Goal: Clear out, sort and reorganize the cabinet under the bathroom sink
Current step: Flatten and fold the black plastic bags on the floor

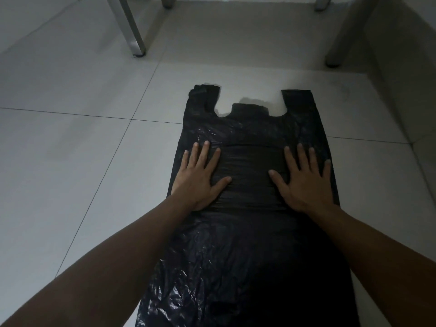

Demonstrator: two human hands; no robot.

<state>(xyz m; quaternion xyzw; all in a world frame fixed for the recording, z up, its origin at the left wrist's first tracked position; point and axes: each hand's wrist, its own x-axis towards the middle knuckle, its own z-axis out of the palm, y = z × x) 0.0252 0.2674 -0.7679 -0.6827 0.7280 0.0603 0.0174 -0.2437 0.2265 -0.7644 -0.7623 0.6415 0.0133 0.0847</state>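
A large black plastic bag (250, 128) lies flat on the white tiled floor, its two handle loops pointing away from me. A folded band of the bag runs across its middle between my hands. My left hand (200, 175) presses flat on the bag's left side with fingers spread and straight. On the right side, my right hand (304, 178) lies flat the same way, fingers spread. Both forearms reach in from the bottom of the view.
Metal legs (132, 31) of a stand or frame rise at the back left, another leg (339, 43) at the back right. A white wall or panel (405, 79) runs along the right. Tiled floor (70, 149) stretches to the left.
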